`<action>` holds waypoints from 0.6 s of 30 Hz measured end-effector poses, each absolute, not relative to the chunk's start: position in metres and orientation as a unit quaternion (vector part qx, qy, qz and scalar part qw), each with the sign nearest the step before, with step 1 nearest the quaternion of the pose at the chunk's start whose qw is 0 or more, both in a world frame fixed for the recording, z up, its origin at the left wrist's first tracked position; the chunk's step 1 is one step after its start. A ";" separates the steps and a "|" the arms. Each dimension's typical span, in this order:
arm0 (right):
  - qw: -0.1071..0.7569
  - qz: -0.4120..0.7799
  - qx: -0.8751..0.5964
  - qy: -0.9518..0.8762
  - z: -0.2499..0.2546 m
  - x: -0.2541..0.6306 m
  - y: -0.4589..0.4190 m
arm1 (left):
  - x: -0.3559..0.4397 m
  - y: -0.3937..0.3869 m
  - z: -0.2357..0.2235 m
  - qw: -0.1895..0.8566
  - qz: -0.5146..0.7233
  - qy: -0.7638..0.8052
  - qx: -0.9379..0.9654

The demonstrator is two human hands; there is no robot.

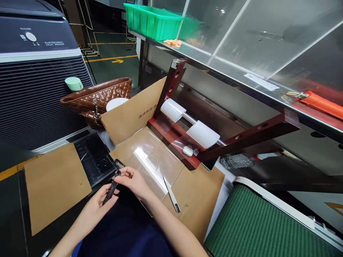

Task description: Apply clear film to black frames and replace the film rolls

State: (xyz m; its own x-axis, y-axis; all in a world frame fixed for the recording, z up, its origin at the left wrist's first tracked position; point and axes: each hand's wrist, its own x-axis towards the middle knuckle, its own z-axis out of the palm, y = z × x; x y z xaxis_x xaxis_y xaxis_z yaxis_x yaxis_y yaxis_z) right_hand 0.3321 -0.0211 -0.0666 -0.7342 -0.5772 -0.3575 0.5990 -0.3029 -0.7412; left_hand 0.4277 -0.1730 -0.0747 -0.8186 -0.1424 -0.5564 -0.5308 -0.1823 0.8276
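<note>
My left hand: My left hand [98,203] is low in the frame, left of the middle. My fingers are closed on the bottom end of a thin black strip [111,188].
My right hand: My right hand [133,181] is just above and to the right. My fingertips pinch the top end of the same black strip.
Black strip: It sits between my two hands, tilted, over my dark lap.
Pen tool: A thin white pen tool [171,194] lies on the cardboard sheet [193,192], just right of my right arm.
Black tray: A shiny black tray [93,160] sits above my left hand.
Brown card: A flat brown card [55,185] lies at the left.
Clear film: Clear film [152,157] is spread on the cardboard in the middle.
Roll stand: A dark red roll stand [184,137] holds two white rolls [203,134] past the film.
Green belt: A green belt [254,225] is at the lower right.
Bag: A brown bag [98,98] sits farther off, upper left.
Green bin: A green bin [152,21] is at the top, far away.
</note>
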 end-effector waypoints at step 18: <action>0.324 -0.750 0.057 0.574 -0.102 0.302 -0.090 | 0.449 -0.310 -0.152 0.183 0.630 0.717 -0.237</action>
State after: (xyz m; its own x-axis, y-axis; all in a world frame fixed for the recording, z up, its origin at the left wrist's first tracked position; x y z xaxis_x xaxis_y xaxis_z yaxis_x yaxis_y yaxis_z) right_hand 0.3019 -0.0900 -0.1025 -0.7834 -0.4201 -0.4580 0.5520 -0.1317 -0.8234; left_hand 0.4492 -0.3100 -0.1520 -0.8212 -0.1090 -0.5602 -0.5695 0.0938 0.8166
